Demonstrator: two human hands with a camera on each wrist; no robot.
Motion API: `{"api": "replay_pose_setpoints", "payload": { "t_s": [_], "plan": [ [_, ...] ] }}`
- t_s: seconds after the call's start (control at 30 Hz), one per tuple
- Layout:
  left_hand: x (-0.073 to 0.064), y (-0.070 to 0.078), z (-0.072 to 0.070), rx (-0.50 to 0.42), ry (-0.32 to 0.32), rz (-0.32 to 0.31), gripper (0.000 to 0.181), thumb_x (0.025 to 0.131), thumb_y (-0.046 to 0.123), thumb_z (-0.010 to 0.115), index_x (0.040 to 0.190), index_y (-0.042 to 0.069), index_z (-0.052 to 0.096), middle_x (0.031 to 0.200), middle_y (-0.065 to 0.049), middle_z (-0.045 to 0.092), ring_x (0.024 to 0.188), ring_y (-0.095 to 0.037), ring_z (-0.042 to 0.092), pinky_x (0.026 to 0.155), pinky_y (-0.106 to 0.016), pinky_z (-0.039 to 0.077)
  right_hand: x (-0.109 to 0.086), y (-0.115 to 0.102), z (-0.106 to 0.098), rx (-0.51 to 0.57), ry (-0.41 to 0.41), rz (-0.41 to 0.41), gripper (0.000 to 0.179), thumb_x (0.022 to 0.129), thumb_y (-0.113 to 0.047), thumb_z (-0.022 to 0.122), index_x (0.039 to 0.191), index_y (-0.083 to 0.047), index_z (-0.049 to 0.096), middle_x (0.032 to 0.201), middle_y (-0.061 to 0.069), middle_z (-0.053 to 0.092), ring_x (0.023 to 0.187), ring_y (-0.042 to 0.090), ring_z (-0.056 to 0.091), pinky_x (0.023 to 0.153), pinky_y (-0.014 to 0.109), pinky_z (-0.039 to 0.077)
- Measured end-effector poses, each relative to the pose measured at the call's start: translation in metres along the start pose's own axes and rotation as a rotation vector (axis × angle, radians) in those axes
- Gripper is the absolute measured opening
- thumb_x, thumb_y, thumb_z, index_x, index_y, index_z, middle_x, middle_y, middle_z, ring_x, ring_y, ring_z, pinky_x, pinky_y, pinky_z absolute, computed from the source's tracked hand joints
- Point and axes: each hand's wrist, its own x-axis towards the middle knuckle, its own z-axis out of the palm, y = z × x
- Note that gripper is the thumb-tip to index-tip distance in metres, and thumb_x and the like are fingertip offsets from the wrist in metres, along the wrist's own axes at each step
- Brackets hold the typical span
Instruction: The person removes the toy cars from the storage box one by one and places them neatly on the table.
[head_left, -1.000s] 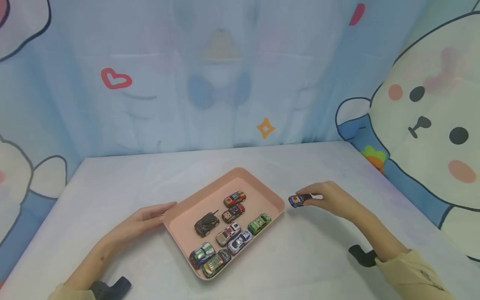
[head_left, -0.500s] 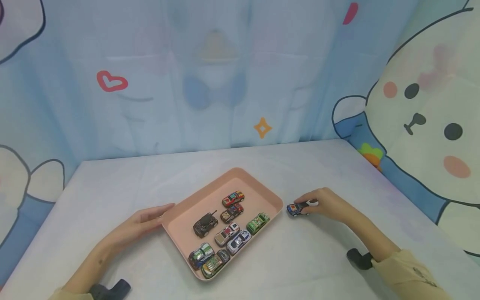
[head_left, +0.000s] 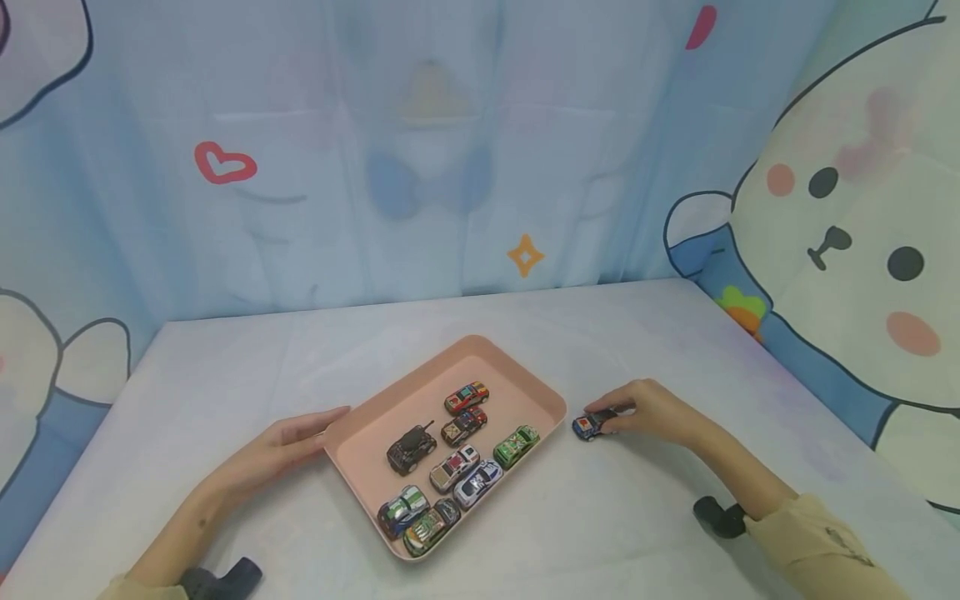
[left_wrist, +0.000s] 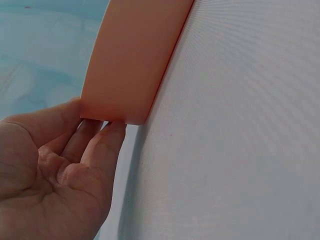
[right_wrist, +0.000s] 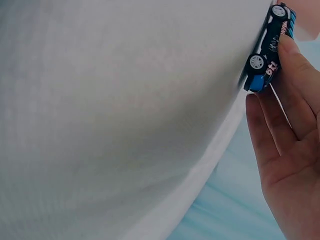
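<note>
On the table stands a pink tray [head_left: 525, 377], turned at an angle, with several toy cars in it. My left hand [head_left: 281, 446] holds the tray's left corner; in the left wrist view its fingertips meet the outer wall and the thumb reaches the rim. Right of the tray, my right hand [head_left: 651, 408] pinches a blue-and-black toy car [right_wrist: 270, 50] between thumb and fingers. The car's wheels are at the table surface. Inside the tray, a green car [head_left: 516, 447], a white-and-blue car [head_left: 477, 484] and a dark tank-like toy [head_left: 412, 448] lie among others.
A white cloth covers the table [head_left: 300, 350]. Behind it hangs a light blue curtain [head_left: 315, 233] with cartoon prints, and a large rabbit print [head_left: 862, 275] lies along the right side. Dark wrist straps [head_left: 722, 518] sit near both sleeves.
My right hand has lowered the blue-and-black toy car to the table beside the tray. The left hand stays at the tray's corner, and the tray's cars keep their places.
</note>
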Motion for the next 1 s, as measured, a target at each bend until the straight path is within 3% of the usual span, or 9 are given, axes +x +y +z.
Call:
{"api": "replay_pose_setpoints", "payload": {
  "t_s": [0.27,0.4,0.57,0.63,0.73,0.87,1.0],
  "plan": [
    [0.001,0.000,-0.002,-0.023,-0.006,0.005,0.051,0.097,0.022,0.052,0.142,0.002,0.038,0.146,-0.014,0.034,0.132,-0.028,0.030,0.095,-0.015,0.033,0.000,0.004,-0.002,0.060,-0.012,0.035,0.036,0.081,-0.017,0.073,0.113,0.001,0.067,0.110,0.011,0.066,0.105,0.029,0.059,0.083,0.038,0.050],
    [0.002,-0.001,-0.003,-0.026,-0.008,0.010,0.051,0.097,0.021,0.052,0.142,0.001,0.038,0.146,-0.014,0.034,0.132,-0.028,0.030,0.095,-0.015,0.033,0.003,-0.001,-0.007,0.056,0.042,0.062,0.036,0.084,-0.013,0.070,0.117,0.001,0.064,0.115,0.012,0.063,0.109,0.031,0.057,0.087,0.042,0.048],
    [0.002,-0.001,-0.003,-0.009,-0.009,-0.001,0.051,0.097,0.022,0.053,0.142,0.003,0.038,0.146,-0.013,0.034,0.133,-0.027,0.030,0.097,-0.018,0.031,0.012,-0.025,-0.010,0.048,0.167,-0.021,0.035,0.084,-0.009,0.070,0.117,0.001,0.065,0.115,0.013,0.064,0.106,0.032,0.058,0.084,0.045,0.048],
    [0.002,-0.001,-0.003,-0.003,-0.007,-0.005,0.052,0.097,0.023,0.053,0.142,0.003,0.038,0.145,-0.012,0.035,0.133,-0.027,0.030,0.099,-0.021,0.031,0.017,-0.039,-0.007,0.038,0.182,-0.063,0.033,0.084,-0.008,0.070,0.116,-0.001,0.066,0.114,0.011,0.064,0.106,0.032,0.059,0.084,0.046,0.049],
    [0.002,-0.001,-0.003,0.001,-0.002,-0.006,0.051,0.097,0.023,0.053,0.142,0.003,0.039,0.145,-0.012,0.035,0.133,-0.027,0.030,0.099,-0.022,0.031,0.027,-0.062,0.000,0.020,0.150,-0.110,0.032,0.084,-0.005,0.069,0.116,-0.005,0.067,0.114,0.009,0.065,0.106,0.031,0.059,0.085,0.044,0.049],
    [0.001,-0.001,-0.002,-0.005,0.004,-0.002,0.050,0.097,0.022,0.052,0.142,0.003,0.039,0.145,-0.013,0.036,0.133,-0.027,0.030,0.098,-0.021,0.031,0.039,-0.083,0.013,0.032,0.036,-0.127,0.032,0.085,-0.009,0.069,0.117,-0.009,0.067,0.115,0.006,0.064,0.104,0.027,0.060,0.082,0.038,0.051],
    [0.000,0.001,0.000,-0.010,0.011,-0.005,0.051,0.097,0.022,0.053,0.141,0.003,0.039,0.145,-0.013,0.036,0.132,-0.028,0.031,0.105,-0.035,0.027,0.049,-0.090,0.022,0.041,-0.093,-0.154,0.031,0.084,-0.015,0.071,0.115,-0.009,0.068,0.115,0.001,0.065,0.102,0.021,0.061,0.074,0.030,0.051]
  ]
}}
